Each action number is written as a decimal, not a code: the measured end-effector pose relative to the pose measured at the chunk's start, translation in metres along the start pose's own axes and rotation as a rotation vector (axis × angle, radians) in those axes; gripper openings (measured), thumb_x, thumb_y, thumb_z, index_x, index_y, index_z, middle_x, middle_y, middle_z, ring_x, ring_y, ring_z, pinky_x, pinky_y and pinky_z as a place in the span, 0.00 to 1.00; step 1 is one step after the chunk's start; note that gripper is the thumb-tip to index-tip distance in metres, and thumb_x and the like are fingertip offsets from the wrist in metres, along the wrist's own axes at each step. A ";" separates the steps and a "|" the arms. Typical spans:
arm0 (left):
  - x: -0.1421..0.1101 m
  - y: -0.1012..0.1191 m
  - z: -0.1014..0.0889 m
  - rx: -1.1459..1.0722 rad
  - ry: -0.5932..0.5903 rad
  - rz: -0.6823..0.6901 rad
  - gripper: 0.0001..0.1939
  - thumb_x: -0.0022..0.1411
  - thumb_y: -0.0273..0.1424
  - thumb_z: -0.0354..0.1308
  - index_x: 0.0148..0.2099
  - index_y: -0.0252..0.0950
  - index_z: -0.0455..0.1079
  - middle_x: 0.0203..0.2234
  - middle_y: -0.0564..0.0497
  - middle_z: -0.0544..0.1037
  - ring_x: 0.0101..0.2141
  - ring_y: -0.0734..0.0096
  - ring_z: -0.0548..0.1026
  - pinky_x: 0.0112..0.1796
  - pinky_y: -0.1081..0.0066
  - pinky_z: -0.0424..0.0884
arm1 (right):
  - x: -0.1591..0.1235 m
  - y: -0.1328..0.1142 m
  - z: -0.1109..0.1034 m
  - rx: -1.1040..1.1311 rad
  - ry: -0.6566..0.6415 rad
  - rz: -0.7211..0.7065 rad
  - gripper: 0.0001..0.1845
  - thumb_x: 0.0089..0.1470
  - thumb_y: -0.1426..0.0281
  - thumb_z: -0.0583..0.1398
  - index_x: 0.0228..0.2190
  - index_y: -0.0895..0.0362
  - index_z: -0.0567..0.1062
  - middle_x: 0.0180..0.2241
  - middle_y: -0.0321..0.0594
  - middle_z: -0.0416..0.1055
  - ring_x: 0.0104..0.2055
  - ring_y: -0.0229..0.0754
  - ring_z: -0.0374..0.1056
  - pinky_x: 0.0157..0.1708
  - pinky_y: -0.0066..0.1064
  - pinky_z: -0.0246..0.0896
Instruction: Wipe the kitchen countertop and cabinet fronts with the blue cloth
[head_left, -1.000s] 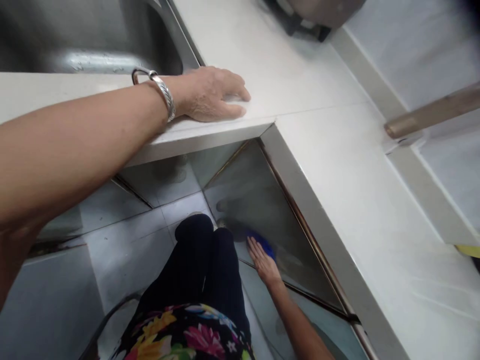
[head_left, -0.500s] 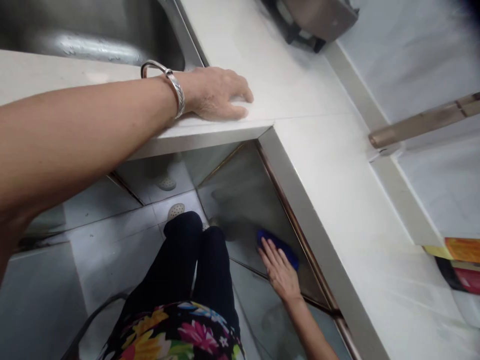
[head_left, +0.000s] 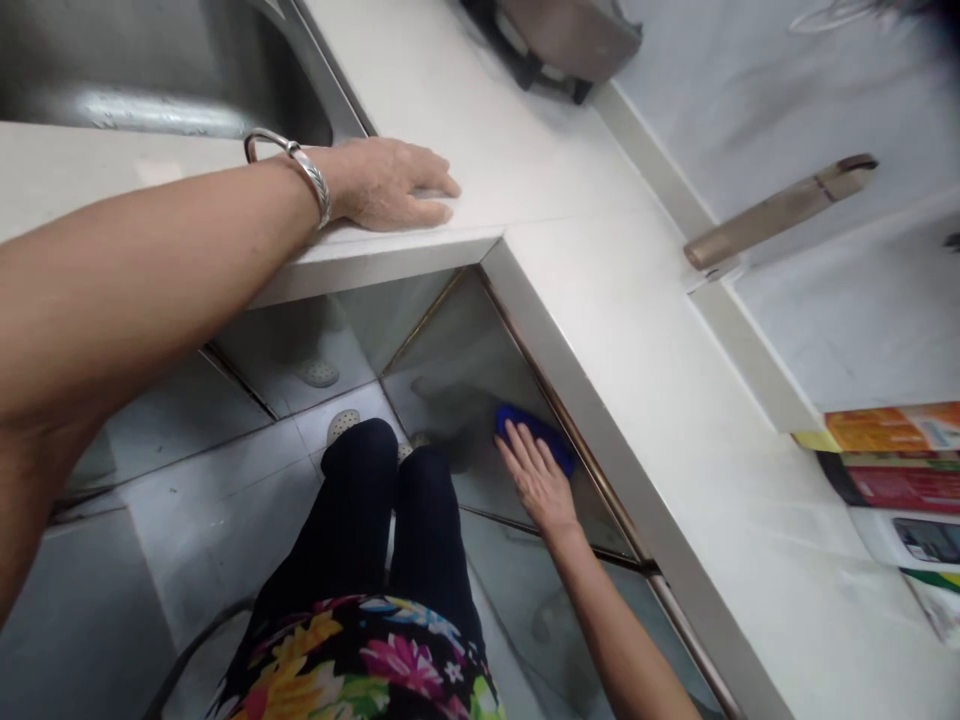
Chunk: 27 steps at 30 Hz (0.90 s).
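My left hand (head_left: pixel 394 183) rests palm down on the white countertop (head_left: pixel 637 330), beside the sink, its fingers apart and nothing in it. A silver bangle circles that wrist. Lower down, my right hand (head_left: pixel 538 478) holds a folded blue cloth (head_left: pixel 536 430) pressed against the glossy grey cabinet door (head_left: pixel 480 350) under the counter. Its fingers lie stretched over the cloth, which sticks out beyond the fingertips near the door's metal edge strip. The palm side and the cloth's underside are hidden.
A steel sink (head_left: pixel 187 105) lies at upper left. A brown appliance (head_left: pixel 566 40) stands at the back of the counter, and a brown bar-like object (head_left: pixel 780 212) is near the wall. Colourful packages (head_left: pixel 892 430) sit at right. My legs are close to the cabinet doors above the tiled floor (head_left: pixel 217 530).
The view has shifted, so the counter and wall items appear further left. My right hand and the cloth appear slightly higher on the door. My left hand stays planted on the counter.
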<state>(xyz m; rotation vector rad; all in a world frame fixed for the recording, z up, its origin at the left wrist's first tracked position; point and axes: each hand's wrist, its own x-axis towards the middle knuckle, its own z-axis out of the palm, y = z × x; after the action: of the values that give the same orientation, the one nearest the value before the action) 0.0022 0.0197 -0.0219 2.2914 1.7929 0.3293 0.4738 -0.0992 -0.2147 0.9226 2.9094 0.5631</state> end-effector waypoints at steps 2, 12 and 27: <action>0.000 0.000 0.000 0.002 0.008 0.000 0.35 0.67 0.56 0.41 0.71 0.54 0.58 0.73 0.61 0.53 0.71 0.63 0.53 0.70 0.51 0.51 | -0.048 -0.003 -0.001 -0.016 -0.005 0.013 0.40 0.63 0.77 0.49 0.74 0.58 0.47 0.75 0.42 0.44 0.76 0.42 0.41 0.72 0.40 0.40; 0.000 0.007 -0.002 0.022 0.003 -0.078 0.35 0.64 0.58 0.40 0.69 0.55 0.59 0.72 0.72 0.53 0.69 0.66 0.57 0.72 0.53 0.52 | -0.146 -0.006 -0.024 -0.010 -0.012 0.184 0.38 0.65 0.76 0.46 0.73 0.49 0.48 0.72 0.35 0.53 0.76 0.39 0.42 0.72 0.38 0.31; -0.010 0.010 -0.007 -0.071 0.037 -0.083 0.30 0.65 0.52 0.51 0.66 0.53 0.67 0.68 0.71 0.61 0.66 0.59 0.64 0.71 0.54 0.56 | 0.121 -0.031 0.099 0.245 0.103 -0.009 0.38 0.64 0.81 0.46 0.73 0.67 0.45 0.75 0.52 0.40 0.77 0.48 0.36 0.72 0.46 0.42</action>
<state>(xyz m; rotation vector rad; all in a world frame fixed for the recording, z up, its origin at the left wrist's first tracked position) 0.0071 0.0077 -0.0121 2.1700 1.8571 0.4170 0.3710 -0.0218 -0.3095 0.9296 3.1255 0.2638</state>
